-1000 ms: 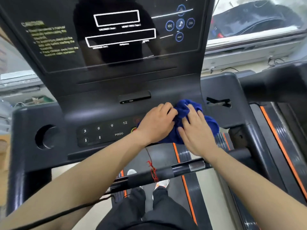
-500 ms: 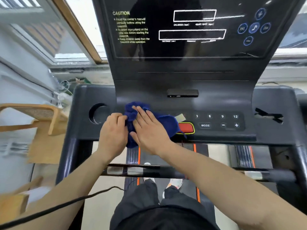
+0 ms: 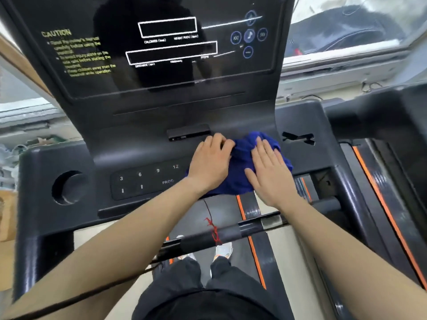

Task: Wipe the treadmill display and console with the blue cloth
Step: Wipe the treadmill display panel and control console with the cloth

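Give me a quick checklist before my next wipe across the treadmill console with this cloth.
1. Blue cloth under both hands: ok, left hand bunches it, right hand presses flat.
2. Cloth on the console: ok, right of centre.
3. Left keypad uncovered: ok.
4. Display off: cannot tell.
5. Cup holder empty: ok.
6. Console dust gone: cannot tell.

A crumpled blue cloth (image 3: 240,172) lies bunched on the right of the black treadmill console (image 3: 143,155), below the dark, unlit display (image 3: 161,47).
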Action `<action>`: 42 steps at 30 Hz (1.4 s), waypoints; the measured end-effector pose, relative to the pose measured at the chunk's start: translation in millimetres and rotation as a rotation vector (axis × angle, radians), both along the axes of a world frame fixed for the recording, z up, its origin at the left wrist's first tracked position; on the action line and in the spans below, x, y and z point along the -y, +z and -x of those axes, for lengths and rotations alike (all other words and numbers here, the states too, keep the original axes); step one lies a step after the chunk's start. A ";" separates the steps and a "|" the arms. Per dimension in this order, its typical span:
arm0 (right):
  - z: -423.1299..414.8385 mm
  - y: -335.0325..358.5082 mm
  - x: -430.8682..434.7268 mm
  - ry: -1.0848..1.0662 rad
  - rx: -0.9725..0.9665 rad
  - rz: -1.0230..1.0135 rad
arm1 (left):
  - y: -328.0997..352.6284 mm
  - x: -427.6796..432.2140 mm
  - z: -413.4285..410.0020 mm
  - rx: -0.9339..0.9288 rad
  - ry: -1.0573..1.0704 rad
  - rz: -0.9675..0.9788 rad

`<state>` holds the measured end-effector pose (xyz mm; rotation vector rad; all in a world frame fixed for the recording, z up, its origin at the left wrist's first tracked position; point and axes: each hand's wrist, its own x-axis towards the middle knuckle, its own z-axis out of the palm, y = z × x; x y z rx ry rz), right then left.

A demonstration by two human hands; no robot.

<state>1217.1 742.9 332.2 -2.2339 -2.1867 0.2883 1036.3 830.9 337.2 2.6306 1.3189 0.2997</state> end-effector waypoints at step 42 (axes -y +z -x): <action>32.0 46.5 25.6 -0.139 -1.231 0.479 | 68.5 91.2 97.5 0.936 0.629 0.782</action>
